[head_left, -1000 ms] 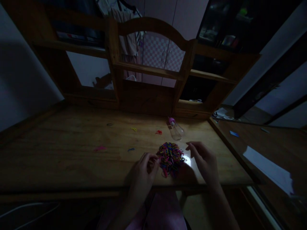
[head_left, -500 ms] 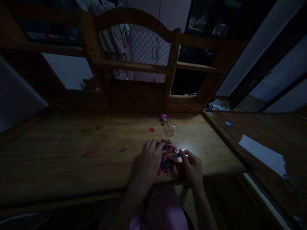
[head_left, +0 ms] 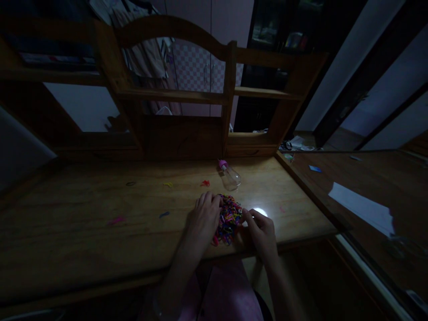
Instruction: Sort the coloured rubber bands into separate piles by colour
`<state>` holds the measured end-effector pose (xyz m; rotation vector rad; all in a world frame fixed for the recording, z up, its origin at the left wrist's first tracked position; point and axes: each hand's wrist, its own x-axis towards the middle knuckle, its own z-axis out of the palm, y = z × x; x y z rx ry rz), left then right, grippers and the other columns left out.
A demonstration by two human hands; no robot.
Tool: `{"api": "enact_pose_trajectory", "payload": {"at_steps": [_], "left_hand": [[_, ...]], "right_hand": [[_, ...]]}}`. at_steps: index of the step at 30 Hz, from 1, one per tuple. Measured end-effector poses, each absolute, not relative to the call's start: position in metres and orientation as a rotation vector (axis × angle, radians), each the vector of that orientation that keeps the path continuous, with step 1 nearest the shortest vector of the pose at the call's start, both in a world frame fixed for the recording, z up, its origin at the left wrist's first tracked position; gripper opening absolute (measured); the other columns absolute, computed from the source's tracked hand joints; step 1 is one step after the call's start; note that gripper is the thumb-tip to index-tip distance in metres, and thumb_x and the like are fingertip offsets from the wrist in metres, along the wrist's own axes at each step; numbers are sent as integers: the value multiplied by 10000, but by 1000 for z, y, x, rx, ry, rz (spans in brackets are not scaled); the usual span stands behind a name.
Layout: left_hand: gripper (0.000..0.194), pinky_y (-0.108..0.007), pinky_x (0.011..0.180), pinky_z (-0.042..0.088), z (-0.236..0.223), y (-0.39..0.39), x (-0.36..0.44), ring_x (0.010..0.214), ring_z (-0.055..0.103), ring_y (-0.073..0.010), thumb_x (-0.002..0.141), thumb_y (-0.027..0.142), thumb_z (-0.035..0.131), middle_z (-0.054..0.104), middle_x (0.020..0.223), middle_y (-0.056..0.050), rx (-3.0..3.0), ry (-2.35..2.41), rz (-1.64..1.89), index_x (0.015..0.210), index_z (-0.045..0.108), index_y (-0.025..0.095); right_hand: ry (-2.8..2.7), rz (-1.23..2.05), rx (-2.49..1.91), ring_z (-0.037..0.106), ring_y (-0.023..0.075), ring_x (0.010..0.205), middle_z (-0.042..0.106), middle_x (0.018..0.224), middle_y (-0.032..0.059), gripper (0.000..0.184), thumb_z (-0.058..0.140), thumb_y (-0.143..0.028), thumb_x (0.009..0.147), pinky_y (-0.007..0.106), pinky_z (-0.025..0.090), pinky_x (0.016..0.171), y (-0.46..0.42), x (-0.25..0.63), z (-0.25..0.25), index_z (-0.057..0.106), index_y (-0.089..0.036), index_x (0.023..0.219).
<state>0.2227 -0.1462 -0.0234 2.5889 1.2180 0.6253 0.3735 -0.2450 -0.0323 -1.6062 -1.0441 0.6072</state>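
A heap of small coloured rubber bands (head_left: 229, 217) lies near the front edge of a wooden desk (head_left: 100, 223). My left hand (head_left: 203, 218) rests on the heap's left side, fingers curled over the bands. My right hand (head_left: 259, 229) sits at the heap's right edge, with its fingertips pinched together against the bands. What the pinch holds is too small and dark to make out. A small clear bottle with a pink cap (head_left: 229, 174) lies on its side just behind the heap.
Loose bands lie scattered on the desk: red (head_left: 205, 183), yellow (head_left: 168, 184), blue (head_left: 164, 215), pink (head_left: 116, 220), dark (head_left: 130, 183). A wooden shelf unit (head_left: 187, 96) stands at the back. A second desk with white paper (head_left: 361, 207) adjoins on the right.
Both hands have closed in on the heap: the left moved onto its left side, and the right came from open beside it to pinching at its right edge. The view shifted left.
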Motion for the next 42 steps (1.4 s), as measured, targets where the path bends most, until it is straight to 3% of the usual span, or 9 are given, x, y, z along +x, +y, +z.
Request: {"api": "enact_pose_trajectory", "payload": {"at_steps": [7, 16, 29, 42], "left_hand": [[44, -372, 877, 440, -20, -142, 211, 964, 547, -228, 910, 192, 542, 617, 996, -53, 2470, 1122, 754, 945, 565, 205], [122, -334, 829, 507, -10, -140, 201, 894, 651, -197, 877, 267, 592, 704, 963, -34, 2098, 1035, 968, 946, 678, 215], [199, -319, 878, 528, -5, -147, 190, 950, 677, -192, 844, 266, 613, 725, 1020, -45, 1798, 1023, 954, 985, 746, 217], [147, -292, 801, 581, -7, -147, 184, 841, 716, -194, 756, 281, 703, 765, 885, -29, 1518, 1071, 958, 866, 744, 193]], "right_hand": [[-1063, 563, -1601, 543, 126, 562, 575, 571, -24, 408, 563, -461, 907, 210, 374, 529, -245, 373, -32, 610, -177, 619], [-1067, 560, -1594, 557, 133, 593, 566, 581, -24, 402, 563, -455, 907, 207, 384, 539, -245, 373, -32, 601, -179, 617], [-1060, 561, -1600, 533, 130, 584, 567, 592, -26, 395, 566, -462, 904, 212, 366, 544, -246, 373, -33, 623, -181, 633], [-1068, 557, -1615, 519, 131, 606, 564, 603, -22, 407, 563, -462, 912, 218, 359, 572, -247, 372, -30, 624, -171, 634]]}}
